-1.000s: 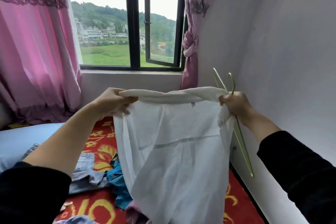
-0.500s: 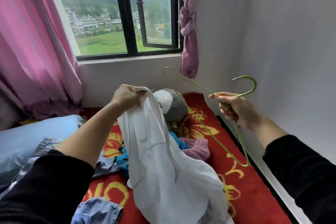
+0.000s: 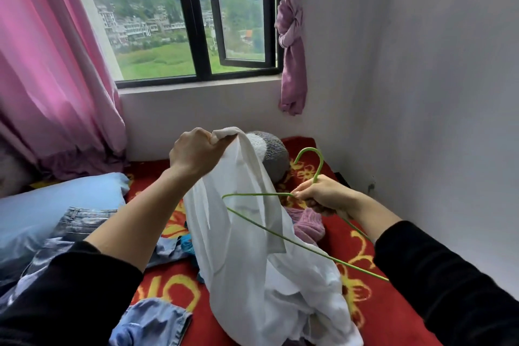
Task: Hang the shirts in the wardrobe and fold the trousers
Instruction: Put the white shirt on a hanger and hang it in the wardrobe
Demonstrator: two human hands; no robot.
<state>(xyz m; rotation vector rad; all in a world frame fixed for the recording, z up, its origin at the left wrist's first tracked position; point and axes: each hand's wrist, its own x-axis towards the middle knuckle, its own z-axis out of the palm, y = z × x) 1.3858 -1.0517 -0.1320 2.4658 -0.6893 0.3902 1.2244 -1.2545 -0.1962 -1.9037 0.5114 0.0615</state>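
While left hand [image 3: 193,153] pinches one white shirt [image 3: 247,233], right hand [image 3: 323,196] grasps one green hanger [image 3: 258,194].

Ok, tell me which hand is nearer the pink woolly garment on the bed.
Right. The right hand, gripping the hanger, hovers just above the pink woolly garment; the left hand holds the shirt up farther left.

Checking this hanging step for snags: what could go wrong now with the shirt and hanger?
The left hand pinches the white shirt at one bunched spot, so the green hanger may enter a wrong fold. The right hand points the hanger's wire corner toward the cloth; it could snag.
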